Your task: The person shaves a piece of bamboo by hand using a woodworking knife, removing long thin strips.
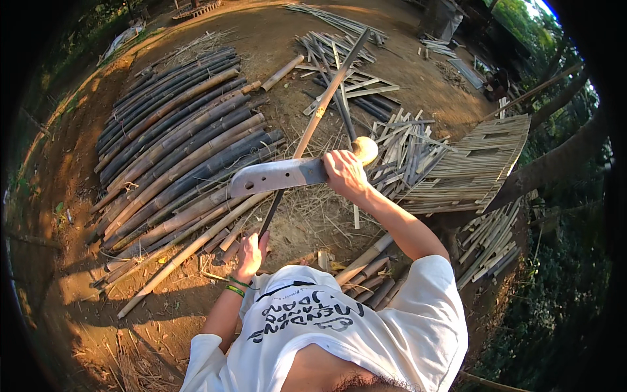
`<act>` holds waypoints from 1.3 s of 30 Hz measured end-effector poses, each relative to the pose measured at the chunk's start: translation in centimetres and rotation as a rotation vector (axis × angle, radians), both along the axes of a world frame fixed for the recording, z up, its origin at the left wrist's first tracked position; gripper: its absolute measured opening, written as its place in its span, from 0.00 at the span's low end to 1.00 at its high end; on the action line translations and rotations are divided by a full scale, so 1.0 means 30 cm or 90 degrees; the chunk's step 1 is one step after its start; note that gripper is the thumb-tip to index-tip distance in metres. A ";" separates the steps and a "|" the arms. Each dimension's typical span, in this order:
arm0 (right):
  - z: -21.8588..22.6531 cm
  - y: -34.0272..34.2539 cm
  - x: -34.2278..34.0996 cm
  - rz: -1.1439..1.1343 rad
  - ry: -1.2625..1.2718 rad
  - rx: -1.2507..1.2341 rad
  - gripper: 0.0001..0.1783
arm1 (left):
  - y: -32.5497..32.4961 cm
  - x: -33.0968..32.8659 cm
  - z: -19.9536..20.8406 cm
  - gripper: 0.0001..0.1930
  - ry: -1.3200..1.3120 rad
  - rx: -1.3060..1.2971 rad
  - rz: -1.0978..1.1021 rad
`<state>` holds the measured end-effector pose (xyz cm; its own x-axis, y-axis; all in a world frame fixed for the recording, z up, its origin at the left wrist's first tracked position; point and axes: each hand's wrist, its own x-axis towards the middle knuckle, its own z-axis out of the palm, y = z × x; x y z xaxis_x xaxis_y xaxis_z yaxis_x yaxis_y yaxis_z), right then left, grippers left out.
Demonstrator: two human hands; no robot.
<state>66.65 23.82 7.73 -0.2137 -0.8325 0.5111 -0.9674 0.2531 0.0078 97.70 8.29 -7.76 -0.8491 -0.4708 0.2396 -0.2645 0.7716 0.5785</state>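
Note:
My right hand (346, 172) is closed around the handle of a machete (279, 175), its pale, rounded butt (366, 149) sticking out beyond the fist. The broad grey blade has several holes and points left. Lower down, my left hand (249, 253) grips the near end of a long bamboo strip (318, 114), which slants away up and to the right, dark at both ends and tan between. The blade crosses in front of the strip; whether they touch I cannot tell.
Bamboo poles (186, 140) lie in a large pile at left. Heaps of split bamboo slats (408, 147) spread ahead and right, beside a slatted bamboo panel (477, 157). Cut bamboo pieces (366, 261) lie close by my right side. A tree trunk (555, 166) stands at far right.

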 end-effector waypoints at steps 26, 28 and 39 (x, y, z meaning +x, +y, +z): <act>0.209 0.028 -0.192 -0.072 0.147 0.092 0.07 | 0.124 -0.066 0.216 0.12 0.059 0.109 0.061; 0.273 0.035 -0.295 -0.181 0.115 0.028 0.08 | 0.140 -0.032 0.189 0.12 0.033 0.118 0.053; 0.383 -0.001 -0.475 -0.235 0.071 0.022 0.08 | 0.150 0.027 0.189 0.15 0.051 0.109 0.053</act>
<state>52.39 23.80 19.21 -0.4465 -0.7275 0.5210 -0.8043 0.5814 0.1226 98.52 12.80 -2.09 -0.7869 -0.5783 0.2153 -0.2712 0.6375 0.7211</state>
